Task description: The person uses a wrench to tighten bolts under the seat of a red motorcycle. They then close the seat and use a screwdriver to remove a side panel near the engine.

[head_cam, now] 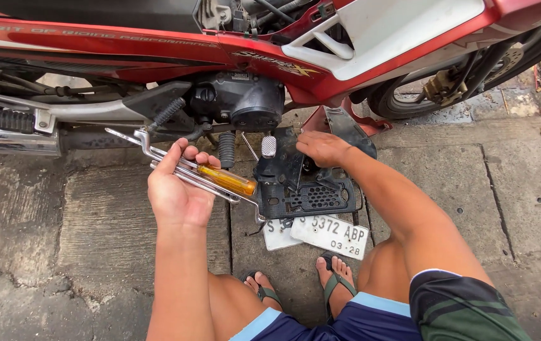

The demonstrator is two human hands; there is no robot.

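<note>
Cracked concrete ground (94,227) lies under a red motorbike (157,44). Left hand (179,189) grips a yellow-handled screwdriver (226,180) and 2 metal wrenches (150,151). Right hand (322,148) presses flat on a black plastic cover (308,196).

Roadside repair spot, motorcycle (251,57), cracked pavement (94,240)

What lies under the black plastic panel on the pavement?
Two white plates stick out from under the black plastic panel, one overlapping the other. Their upper parts are covered by the panel; the right hand rests at its top.
</note>
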